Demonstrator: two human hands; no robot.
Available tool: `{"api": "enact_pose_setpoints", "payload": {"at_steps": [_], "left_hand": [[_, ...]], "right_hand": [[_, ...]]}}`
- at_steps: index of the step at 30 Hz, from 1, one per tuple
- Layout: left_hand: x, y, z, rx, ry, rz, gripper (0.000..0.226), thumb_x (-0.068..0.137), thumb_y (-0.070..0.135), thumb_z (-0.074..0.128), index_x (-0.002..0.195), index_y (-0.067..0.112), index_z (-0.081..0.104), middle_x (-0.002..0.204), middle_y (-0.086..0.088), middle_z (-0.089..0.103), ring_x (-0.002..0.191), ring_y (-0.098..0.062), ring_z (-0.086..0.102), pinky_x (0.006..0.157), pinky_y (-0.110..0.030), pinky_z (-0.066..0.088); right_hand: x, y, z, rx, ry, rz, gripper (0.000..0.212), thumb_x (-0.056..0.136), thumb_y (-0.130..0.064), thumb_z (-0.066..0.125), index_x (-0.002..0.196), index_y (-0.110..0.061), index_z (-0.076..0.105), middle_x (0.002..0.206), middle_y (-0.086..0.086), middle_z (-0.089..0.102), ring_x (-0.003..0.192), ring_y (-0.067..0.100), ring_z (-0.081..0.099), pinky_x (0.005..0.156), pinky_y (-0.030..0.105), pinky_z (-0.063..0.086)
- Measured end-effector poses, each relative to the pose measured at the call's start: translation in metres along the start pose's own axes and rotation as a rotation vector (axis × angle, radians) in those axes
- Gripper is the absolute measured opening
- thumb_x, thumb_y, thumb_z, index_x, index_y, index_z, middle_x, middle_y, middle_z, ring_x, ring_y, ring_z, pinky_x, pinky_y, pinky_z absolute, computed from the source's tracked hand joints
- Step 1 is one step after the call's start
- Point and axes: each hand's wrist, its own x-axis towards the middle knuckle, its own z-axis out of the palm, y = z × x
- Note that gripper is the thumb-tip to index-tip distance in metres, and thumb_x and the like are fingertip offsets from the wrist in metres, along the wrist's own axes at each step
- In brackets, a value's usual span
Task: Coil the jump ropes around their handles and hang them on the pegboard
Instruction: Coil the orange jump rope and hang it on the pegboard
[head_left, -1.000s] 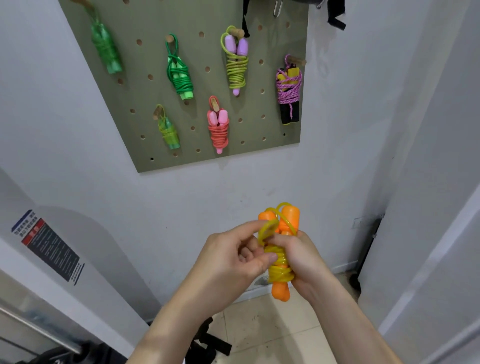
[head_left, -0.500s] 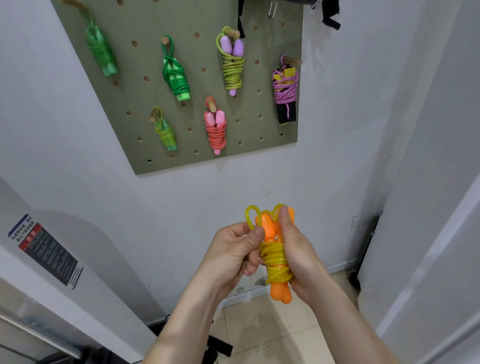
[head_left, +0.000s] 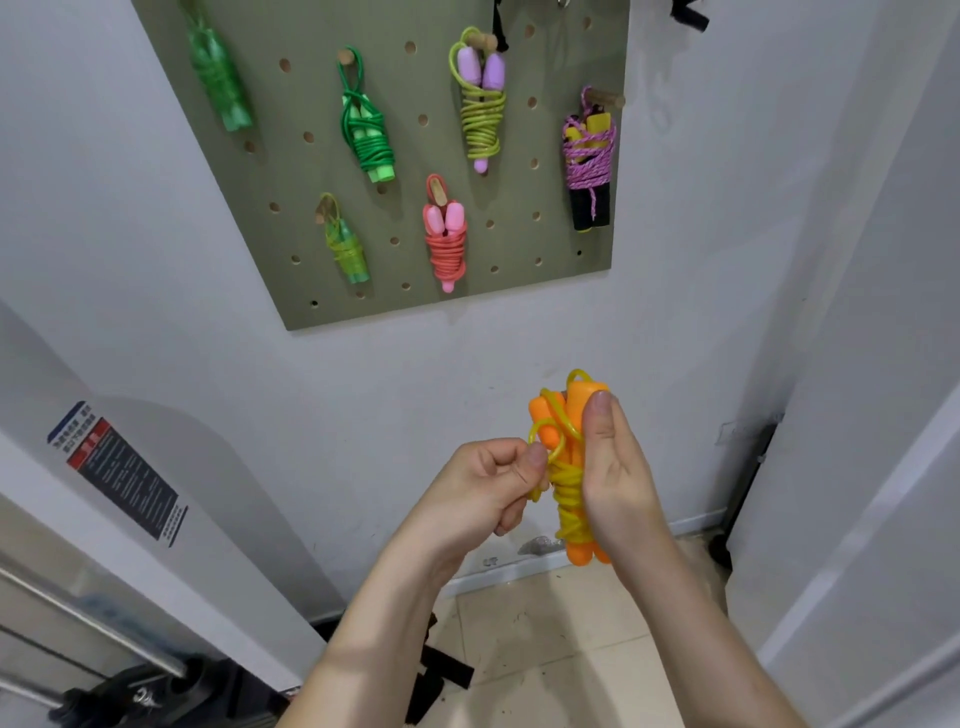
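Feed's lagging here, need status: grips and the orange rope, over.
Right grip holds orange rope bundle, coiled. Left grip pinches its yellow loop. Pegboard above, six ropes hung, this one not yet.

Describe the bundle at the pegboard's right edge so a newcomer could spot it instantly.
Find the olive pegboard on the white wall. At its right edge, from a wooden peg, hangs the purple-rope bundle. It alone has black-and-yellow handles.
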Motion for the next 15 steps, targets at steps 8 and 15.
{"api": "enact_pose_setpoints", "payload": {"at_steps": [8, 15], "left_hand": [[0.0, 0.014, 0.006, 0.191, 0.196, 0.176, 0.027, 0.092, 0.029, 0.061, 0.066, 0.021, 0.057, 0.043, 0.001, 0.045, 0.04, -0.013, 0.038, 0.046, -0.023, 0.034], [-0.004, 0.032, -0.006, 1.066, 0.174, 0.222, 0.042, 0.094, 0.053, 0.034, 0.069, 0.023, 0.048, 0.058, 0.005, 0.05, 0.067, -0.021, 0.051, 0.062, -0.034, 0.043]], "right_hand": [[-0.001, -0.004, 0.001, -0.021, -0.065, -0.11, 0.039, 0.084, -0.073, 0.025, 0.102, -0.054, 0.054, 0.097, -0.013, 0.068, 0.09, 0.009, 0.065, 0.078, 0.026, 0.053], [-0.006, -0.003, -0.001, -0.001, -0.076, -0.112, 0.036, 0.09, -0.064, 0.027, 0.1, -0.047, 0.057, 0.089, -0.018, 0.068, 0.08, 0.007, 0.064, 0.071, 0.027, 0.053]]}}
